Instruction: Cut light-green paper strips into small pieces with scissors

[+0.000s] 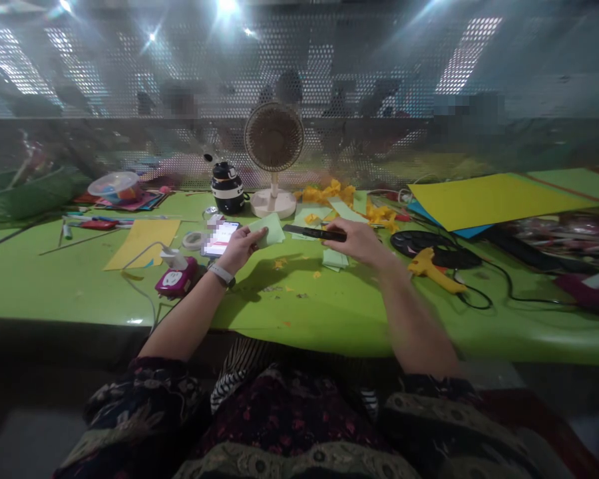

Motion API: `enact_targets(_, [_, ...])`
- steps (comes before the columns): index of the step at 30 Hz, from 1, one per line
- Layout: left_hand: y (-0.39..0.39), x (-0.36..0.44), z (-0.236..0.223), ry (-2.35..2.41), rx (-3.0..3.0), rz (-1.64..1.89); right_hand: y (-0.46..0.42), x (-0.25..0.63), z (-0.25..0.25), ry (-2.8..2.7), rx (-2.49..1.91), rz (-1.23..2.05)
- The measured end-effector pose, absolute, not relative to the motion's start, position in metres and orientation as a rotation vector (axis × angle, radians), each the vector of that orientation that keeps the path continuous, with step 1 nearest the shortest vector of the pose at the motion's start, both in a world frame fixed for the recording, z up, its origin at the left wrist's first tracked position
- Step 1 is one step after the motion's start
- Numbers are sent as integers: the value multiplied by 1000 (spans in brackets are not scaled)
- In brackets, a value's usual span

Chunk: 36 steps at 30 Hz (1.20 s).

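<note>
Head view: your left hand (242, 247) grips a pale green paper piece (271, 229) by its near edge, thumb on top, above the lime-green tabletop (264, 316). Your right hand (358, 241) is closed around a narrow black tool (307, 231); its tip points left, near the paper, and its exact type is hard to make out. Below your right hand lie small green slips (335, 260); beyond it, crumpled orange-yellow paper (329, 192) is heaped beside the fan (274, 138). Just past your left wrist, a lit phone (220, 239) lies next to a tape roll (194, 241); a purple power block (178, 278) sits nearer you. Behind the phone stands a black-and-white jug (228, 194). Right of your right forearm, a yellow glue gun (436, 271) lies in front of a black palette-like tray (456, 258). Tiny yellow scraps (279, 264) dot the surface between your arms.
</note>
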<state>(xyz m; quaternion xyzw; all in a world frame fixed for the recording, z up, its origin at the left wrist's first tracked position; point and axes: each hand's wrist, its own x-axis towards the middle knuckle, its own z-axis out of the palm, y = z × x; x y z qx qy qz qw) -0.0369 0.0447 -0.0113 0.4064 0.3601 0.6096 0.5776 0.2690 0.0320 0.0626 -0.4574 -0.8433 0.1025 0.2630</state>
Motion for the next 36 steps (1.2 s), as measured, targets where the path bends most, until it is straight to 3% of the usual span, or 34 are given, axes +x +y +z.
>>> enact_targets(36, [27,-10,-8,899,846,1428,39,250,39,-2453,-1045,122])
